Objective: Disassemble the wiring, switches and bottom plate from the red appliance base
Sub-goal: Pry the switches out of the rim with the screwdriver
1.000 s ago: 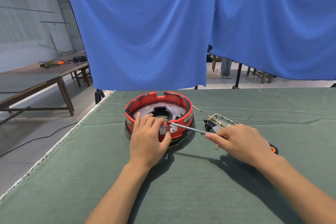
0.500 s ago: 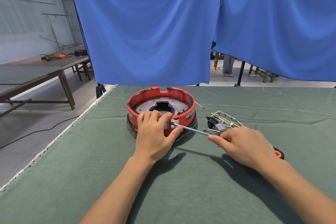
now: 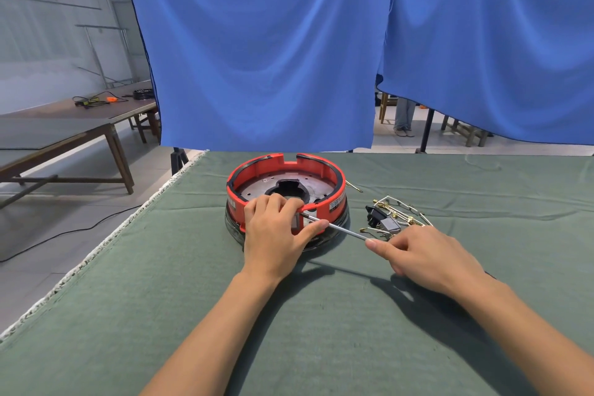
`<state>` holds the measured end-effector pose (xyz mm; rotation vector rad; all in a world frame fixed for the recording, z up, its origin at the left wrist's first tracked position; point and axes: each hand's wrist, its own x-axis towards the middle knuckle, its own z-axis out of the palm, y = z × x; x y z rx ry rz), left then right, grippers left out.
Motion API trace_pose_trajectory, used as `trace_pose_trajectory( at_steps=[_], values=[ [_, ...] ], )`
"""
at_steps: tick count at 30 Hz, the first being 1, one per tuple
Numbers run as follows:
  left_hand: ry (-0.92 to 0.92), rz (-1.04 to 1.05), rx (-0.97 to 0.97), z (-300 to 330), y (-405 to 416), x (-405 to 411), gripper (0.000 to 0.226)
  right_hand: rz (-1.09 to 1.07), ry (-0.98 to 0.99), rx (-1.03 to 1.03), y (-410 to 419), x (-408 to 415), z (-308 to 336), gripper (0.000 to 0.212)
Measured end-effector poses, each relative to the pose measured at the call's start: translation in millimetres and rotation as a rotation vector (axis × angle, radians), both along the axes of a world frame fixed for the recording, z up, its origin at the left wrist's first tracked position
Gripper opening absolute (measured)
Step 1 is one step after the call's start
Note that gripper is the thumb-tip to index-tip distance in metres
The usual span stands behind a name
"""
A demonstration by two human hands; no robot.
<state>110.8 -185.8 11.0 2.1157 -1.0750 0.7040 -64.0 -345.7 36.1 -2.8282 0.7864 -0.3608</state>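
Note:
The red appliance base point(image 3: 334, 185) is a round ring with a grey metal plate point(image 3: 257, 190) inside, standing on the green cloth. My left hand point(image 3: 276, 235) grips its near wall, fingers over the rim and thumb against the front. My right hand point(image 3: 427, 254) holds a screwdriver point(image 3: 337, 228); the thin shaft points left and its tip meets the near wall beside a small grey part. A loose bundle of wires with a black switch and brass terminals point(image 3: 392, 215) lies on the cloth right of the base.
The green-covered table point(image 3: 321, 315) has its left edge near a white fringe. A small brass piece point(image 3: 353, 186) lies behind the base on the right. Blue curtains point(image 3: 273, 42) hang behind. A wooden table point(image 3: 80, 119) with cables stands at far left.
The view has shifted slightly. My left hand keeps its hold on the base's near wall, and the screwdriver tip stays at the same spot on it.

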Motion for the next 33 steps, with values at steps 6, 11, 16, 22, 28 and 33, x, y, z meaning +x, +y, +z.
trace_pose_trajectory(
  at_steps=[6,11,16,22,28,33],
  values=[
    [0.027,-0.017,-0.055,0.1,-1.9,-0.5,0.058,0.055,-0.01,-0.147,-3.0,2.3,4.7,0.068],
    [0.049,-0.03,-0.075,1.1,-3.8,0.2,0.057,0.119,0.02,-0.297,-10.4,8.1,17.8,0.068],
    [0.061,-0.052,-0.121,2.1,-2.8,-0.4,0.05,0.223,0.062,-0.501,-23.5,18.0,38.2,0.068],
    [0.096,-0.07,-0.147,2.3,-3.1,1.3,0.033,0.394,0.072,-0.68,-45.7,36.2,54.0,0.087],
    [0.1,-0.072,-0.152,2.4,-2.9,1.2,0.03,0.484,0.088,-0.817,-59.3,60.6,60.9,0.075],
    [0.127,-0.101,-0.139,4.9,2.7,2.3,0.031,0.522,0.071,-0.819,-51.1,80.3,58.7,0.075]
  ],
)
